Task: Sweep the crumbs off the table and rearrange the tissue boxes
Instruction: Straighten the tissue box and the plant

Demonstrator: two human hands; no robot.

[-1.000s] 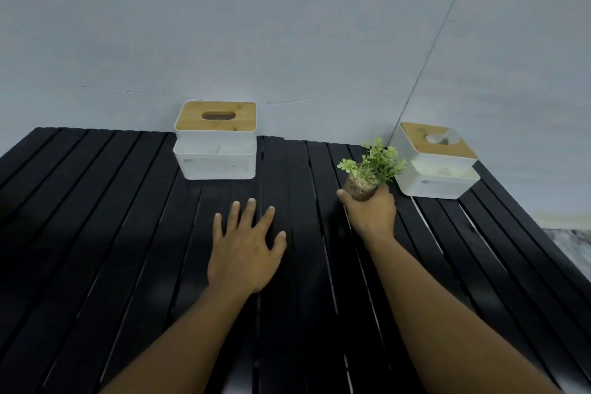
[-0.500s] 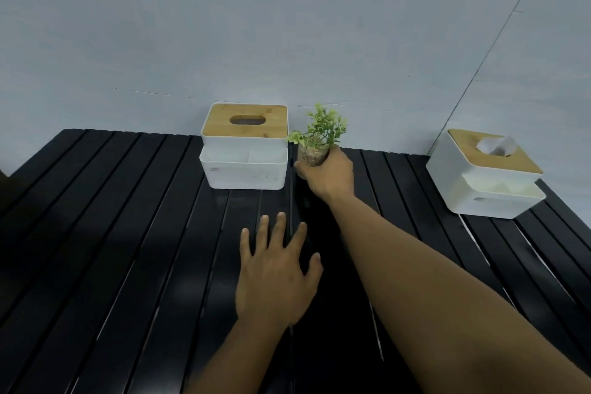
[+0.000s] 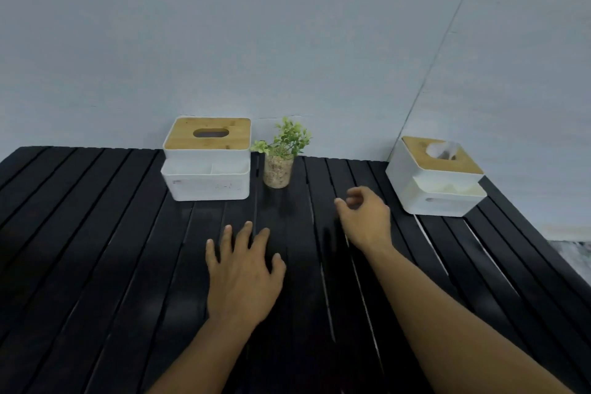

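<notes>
Two tissue boxes stand along the back edge of the counter [image 3: 96, 249]. The left tissue box [image 3: 207, 169] sits near the middle, squared to the edge. The right tissue box [image 3: 435, 182] sits well apart at the back right corner, skewed. A small potted plant [image 3: 279, 166] stands just beside the left one. No crumbs show on the dark slats, so the sweeping looks done. The left hand [image 3: 243, 278] lies flat, fingers spread. The right hand [image 3: 364, 217] hovers loosely curled, holding nothing. Straightening the skewed box seems left.

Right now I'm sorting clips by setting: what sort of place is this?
Likely a room corner at home or an office: black slatted table against bare walls, left tissue box, right tissue box, small potted plant.
</notes>
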